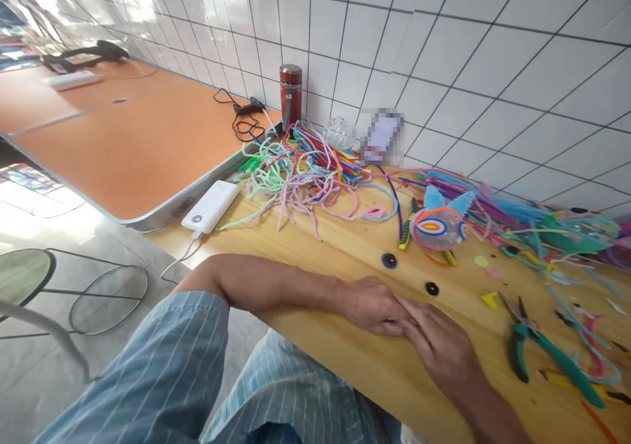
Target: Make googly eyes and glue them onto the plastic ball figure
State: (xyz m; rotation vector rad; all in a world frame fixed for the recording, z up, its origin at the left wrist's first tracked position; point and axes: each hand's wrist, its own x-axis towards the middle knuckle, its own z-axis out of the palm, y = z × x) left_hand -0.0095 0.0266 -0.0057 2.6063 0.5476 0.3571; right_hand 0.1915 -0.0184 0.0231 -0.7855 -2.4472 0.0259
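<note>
My left hand [372,304] lies palm down near the front edge of the wooden table, with its fingers loosely bent and partly covered. From the right, my right hand [441,342] meets it, its fingers stretched over those of the left. Nothing shows held in either hand. Beyond them are two dark round discs, one with a blue rim [389,260] and one black [432,289]. A clear ball with blue ears [438,228] and ringed eyes stands further back. Pliers with green handles [523,331] lie to the right of my right hand.
Bundles of coloured pipe cleaners [300,174] lie along the tiled wall. A red flask [290,98], a propped phone [382,136] and a white power bank [211,206] with a cable stand or lie around them. An orange table [148,128] adjoins at left; scraps lie at right.
</note>
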